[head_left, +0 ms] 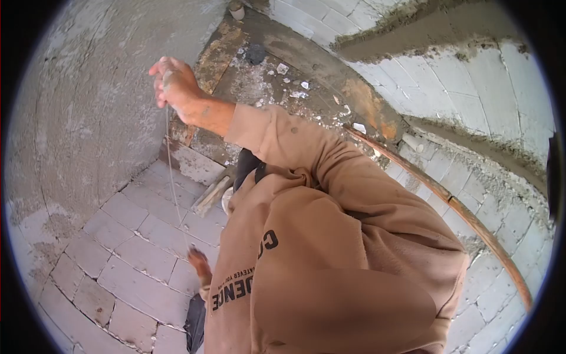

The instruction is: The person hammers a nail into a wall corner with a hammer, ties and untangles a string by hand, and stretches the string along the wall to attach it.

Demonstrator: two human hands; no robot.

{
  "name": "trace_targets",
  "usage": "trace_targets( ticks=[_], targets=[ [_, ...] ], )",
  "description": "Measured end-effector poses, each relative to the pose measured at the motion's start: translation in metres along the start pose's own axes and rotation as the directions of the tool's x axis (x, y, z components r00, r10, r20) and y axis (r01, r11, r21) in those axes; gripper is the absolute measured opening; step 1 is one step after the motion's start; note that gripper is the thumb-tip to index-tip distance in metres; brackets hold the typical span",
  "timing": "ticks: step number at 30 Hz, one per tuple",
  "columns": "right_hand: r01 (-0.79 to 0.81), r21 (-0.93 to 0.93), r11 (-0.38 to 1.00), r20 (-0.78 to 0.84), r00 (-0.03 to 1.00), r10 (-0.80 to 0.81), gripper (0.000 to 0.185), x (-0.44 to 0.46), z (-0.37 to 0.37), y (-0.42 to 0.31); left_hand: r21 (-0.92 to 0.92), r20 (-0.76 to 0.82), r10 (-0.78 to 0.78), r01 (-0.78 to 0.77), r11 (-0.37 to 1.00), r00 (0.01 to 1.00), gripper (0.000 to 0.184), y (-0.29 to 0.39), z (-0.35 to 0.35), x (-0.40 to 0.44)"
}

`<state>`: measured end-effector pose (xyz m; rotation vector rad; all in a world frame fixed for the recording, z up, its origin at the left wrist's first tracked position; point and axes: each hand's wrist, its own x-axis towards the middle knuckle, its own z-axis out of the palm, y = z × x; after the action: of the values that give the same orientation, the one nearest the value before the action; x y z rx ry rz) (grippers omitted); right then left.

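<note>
My right hand [175,88], smeared with pale mortar, is raised at the upper left beside the rough grey wall [88,106]. Its fingers are bent and pinched on a thin pale string [172,171]. The string runs down, slightly slanted, to my left hand [200,265], which is lower down, close to the sweatshirt front. The fingers there are closed round the string's lower end, small in view. Between the hands, near my body, lies a mortar-smeared flat tool [212,193] over pale blocks [141,253].
A long curved wooden stick [451,200] slants down the right side. White fragments [283,69] and rubble litter the floor strip at the top. Pale block walls with mortar-filled grooves [424,32] stand at the right. A short pipe stub [237,10] is at the top.
</note>
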<state>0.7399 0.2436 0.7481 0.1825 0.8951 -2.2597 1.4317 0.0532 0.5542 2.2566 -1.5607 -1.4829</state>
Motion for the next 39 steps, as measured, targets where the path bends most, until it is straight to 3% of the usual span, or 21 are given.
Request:
trace_targets(
  ticks=[1, 3, 6, 8, 11, 13, 14, 16, 18, 20, 23, 25, 26, 28, 29, 31, 35, 36, 37, 38, 39],
  targets=[
    [0.028, -0.014, 1.000, -0.042, 0.999, -0.029, 0.033, -0.001, -0.022, -0.013, 0.147, -0.105, -0.142, 0.157, 0.977, 0.984, 0.025, -0.012, -0.021, -0.046],
    [0.090, -0.050, 0.995, -0.088, 0.992, -0.094, 0.031, -0.014, -0.051, -0.019, 0.178, -0.173, -0.260, 0.290, 0.940, 0.950, 0.025, -0.035, -0.033, -0.115],
    [0.187, -0.104, 0.977, -0.024, 0.981, -0.190, 0.027, -0.033, -0.071, -0.007, 0.176, -0.161, -0.291, 0.317, 0.932, 0.943, 0.033, -0.053, -0.025, -0.174],
    [0.284, -0.272, 0.919, 0.078, 0.959, -0.274, 0.024, -0.063, -0.060, 0.002, 0.177, -0.128, -0.256, 0.276, 0.945, 0.958, 0.040, -0.056, -0.020, -0.196],
    [0.296, -0.367, 0.882, 0.287, 0.938, -0.195, 0.022, -0.113, -0.035, 0.013, 0.179, -0.044, -0.073, 0.079, 0.981, 0.996, 0.054, -0.038, -0.001, -0.213],
    [0.355, -0.379, 0.854, 0.461, 0.873, -0.159, 0.021, -0.142, -0.021, 0.031, 0.136, 0.057, 0.194, -0.200, 0.970, 0.979, 0.063, -0.013, 0.008, -0.213],
    [0.414, -0.366, 0.833, 0.559, 0.814, -0.159, 0.021, -0.154, -0.015, 0.043, 0.069, 0.118, 0.349, -0.358, 0.931, 0.930, 0.068, 0.001, 0.017, -0.209],
    [0.292, -0.386, 0.875, 0.657, 0.753, 0.039, 0.022, -0.182, -0.006, 0.054, -0.151, 0.262, 0.574, -0.554, 0.819, 0.776, 0.077, 0.080, 0.072, -0.244],
    [0.226, -0.397, 0.890, 0.720, 0.678, 0.149, 0.025, -0.204, 0.004, 0.069, -0.447, 0.472, 0.623, -0.440, 0.779, 0.624, 0.098, 0.208, 0.173, -0.312],
    [0.224, -0.336, 0.915, 0.715, 0.693, 0.093, 0.026, -0.211, 0.011, 0.091, -0.709, 0.463, 0.704, -0.252, 0.659, 0.538, 0.069, 0.226, 0.206, -0.319],
    [0.083, -0.260, 0.962, 0.575, 0.814, 0.086, 0.025, -0.204, 0.009, 0.107, -0.746, 0.529, 0.689, -0.116, 0.656, 0.495, 0.025, 0.185, 0.198, -0.280],
    [-0.015, -0.202, 0.979, 0.433, 0.896, 0.103, 0.022, -0.183, -0.011, 0.096, -0.676, 0.288, 0.477, -0.176, 0.715, 0.830, 0.014, 0.145, 0.175, -0.263],
    [0.015, -0.214, 0.977, 0.326, 0.944, 0.057, 0.022, -0.171, -0.019, 0.092, -0.635, 0.134, 0.337, -0.180, 0.751, 0.932, 0.017, 0.117, 0.163, -0.252],
    [0.076, -0.181, 0.980, 0.175, 0.984, -0.044, 0.022, -0.160, -0.030, 0.075, -0.617, -0.073, 0.023, -0.063, 0.785, 0.997, 0.018, 0.007, 0.115, -0.177],
    [0.108, -0.136, 0.985, 0.137, 0.987, -0.089, 0.023, -0.161, -0.030, 0.068, -0.597, 0.024, -0.132, 0.120, 0.793, 0.991, 0.015, -0.102, 0.063, -0.103],
    [0.105, -0.154, 0.982, 0.199, 0.977, -0.073, 0.024, -0.169, -0.027, 0.064, -0.420, -0.098, -0.007, -0.035, 0.907, 0.995, 0.021, -0.102, 0.055, -0.095],
    [0.086, -0.304, 0.949, 0.386, 0.922, 0.040, 0.026, -0.200, -0.003, 0.097, 0.046, -0.235, 0.273, -0.270, 0.962, 0.933, 0.066, -0.097, 0.034, -0.098],
    [0.092, -0.329, 0.940, 0.439, 0.896, 0.065, 0.027, -0.208, 0.007, 0.112, -0.144, -0.196, 0.316, -0.346, 0.927, 0.928, 0.074, 0.015, 0.069, -0.169],
    [0.094, -0.353, 0.931, 0.487, 0.868, 0.097, 0.028, -0.219, 0.015, 0.131, -0.251, -0.107, 0.497, -0.508, 0.824, 0.861, 0.065, 0.095, 0.096, -0.228],
    [0.093, -0.374, 0.923, 0.532, 0.836, 0.132, 0.030, -0.229, 0.019, 0.144, -0.408, 0.044, 0.570, -0.506, 0.760, 0.820, 0.065, 0.151, 0.117, -0.268],
    [0.173, -0.461, 0.870, 0.563, 0.815, 0.136, 0.029, -0.233, 0.022, 0.148, -0.502, 0.095, 0.647, -0.525, 0.687, 0.757, 0.061, 0.189, 0.145, -0.305]
  ],
)
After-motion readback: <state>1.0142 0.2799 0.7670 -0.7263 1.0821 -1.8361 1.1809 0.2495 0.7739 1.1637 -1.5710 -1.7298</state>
